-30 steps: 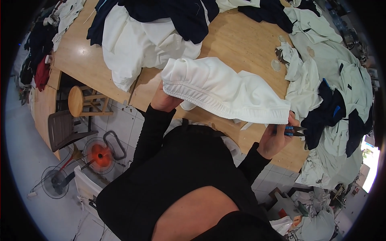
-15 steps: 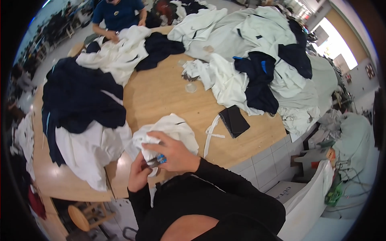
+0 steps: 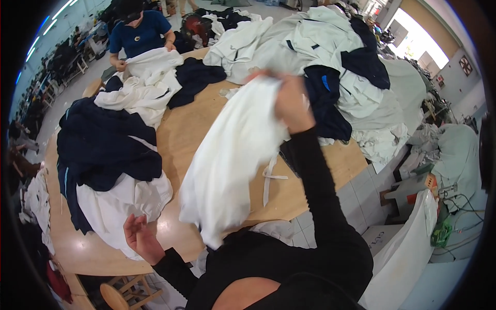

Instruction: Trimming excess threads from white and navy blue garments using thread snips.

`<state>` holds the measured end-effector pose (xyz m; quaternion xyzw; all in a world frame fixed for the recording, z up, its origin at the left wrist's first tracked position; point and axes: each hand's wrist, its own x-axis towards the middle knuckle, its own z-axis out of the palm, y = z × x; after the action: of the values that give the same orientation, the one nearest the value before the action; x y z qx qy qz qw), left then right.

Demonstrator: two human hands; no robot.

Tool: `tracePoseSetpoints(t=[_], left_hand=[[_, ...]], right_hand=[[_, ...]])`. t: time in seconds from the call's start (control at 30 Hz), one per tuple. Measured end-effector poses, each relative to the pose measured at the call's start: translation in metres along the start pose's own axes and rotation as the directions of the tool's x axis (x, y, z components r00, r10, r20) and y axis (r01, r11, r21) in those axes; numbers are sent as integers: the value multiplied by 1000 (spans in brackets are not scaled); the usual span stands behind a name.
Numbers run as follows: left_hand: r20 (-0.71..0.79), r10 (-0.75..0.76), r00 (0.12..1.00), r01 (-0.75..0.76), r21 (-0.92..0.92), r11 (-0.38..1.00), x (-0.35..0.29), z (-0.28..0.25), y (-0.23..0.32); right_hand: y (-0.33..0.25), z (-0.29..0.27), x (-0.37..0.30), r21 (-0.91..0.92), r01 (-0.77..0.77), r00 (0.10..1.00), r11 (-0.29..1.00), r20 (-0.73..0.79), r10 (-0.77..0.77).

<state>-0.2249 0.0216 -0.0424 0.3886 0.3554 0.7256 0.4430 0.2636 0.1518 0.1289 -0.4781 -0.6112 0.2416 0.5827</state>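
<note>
My right hand (image 3: 294, 103), smeared by motion, is raised over the middle of the table and grips the upper end of a white garment (image 3: 227, 160). The cloth hangs from it in a long slanting drape, its lower end near my body. Close to the table's front edge, my left hand (image 3: 142, 240) is empty with loosely bent fingers apart, beside a white garment (image 3: 124, 199) that lies partly under a navy garment (image 3: 108, 142). Behind the raised cloth, a dark flat item (image 3: 290, 155) is mostly hidden, with a white strip (image 3: 267, 181) next to it.
A large heap of white and navy garments (image 3: 330, 57) covers the table's far right. Across the table, a person in a blue shirt (image 3: 139, 36) handles white cloth (image 3: 150, 67). A wooden stool (image 3: 116, 297) stands below the front left edge; boxes (image 3: 413, 194) are at the right.
My right hand has swung up and away to the right, lifting the white garment off the table. My left hand has let go and moved left. The blue-handled snips no longer show.
</note>
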Motion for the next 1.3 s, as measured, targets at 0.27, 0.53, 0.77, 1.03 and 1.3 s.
tracePoseSetpoints(t=[0.27,0.53,0.77,1.03,1.3], left_hand=[[-159,-65,985,70,26,997,-8,-41,-12],[-16,-206,978,206,157,966,12,27,-30],[366,-304,879,203,290,935,33,112,-39],[264,162,951,-310,789,530,97,58,-55],[-320,265,910,154,853,499,189,-17,-89]], right_hand=[[13,-228,-27,-467,-56,479,883,-788,-387],[121,-127,-181,-295,-337,775,894,-626,86],[154,125,-258,184,-691,720,699,93,687],[167,187,-289,42,-619,734,784,386,559],[166,189,-299,12,-556,799,831,284,531]])
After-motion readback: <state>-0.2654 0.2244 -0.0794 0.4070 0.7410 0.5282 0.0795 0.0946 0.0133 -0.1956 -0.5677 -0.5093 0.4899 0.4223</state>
